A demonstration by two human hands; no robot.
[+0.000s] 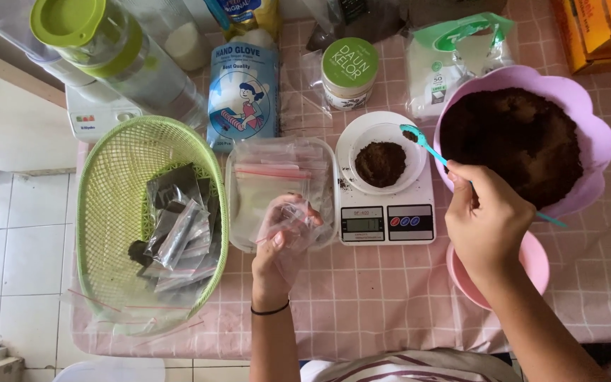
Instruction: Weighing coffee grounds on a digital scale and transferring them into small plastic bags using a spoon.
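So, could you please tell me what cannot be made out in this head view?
- Scale: display digits too small to read.
- Teal spoon: handle middle hidden inside the right hand.
- Small clear bag: crumpled in the left hand; cannot tell if anything is inside.
- Pink lower bowl: mostly hidden by the right forearm.
- Green basket: contents of the filled pouches unseen.
- Yellow boxes: cut off by the top edge.

A basket [118, 205] holding filled pouches [178, 230] is sitting at the table's left; a tub of bags [277, 180] is lying to its right, then a scale [385, 205] carrying a dish of powder [382, 163], with a big bowl [588, 113] sitting at the far right
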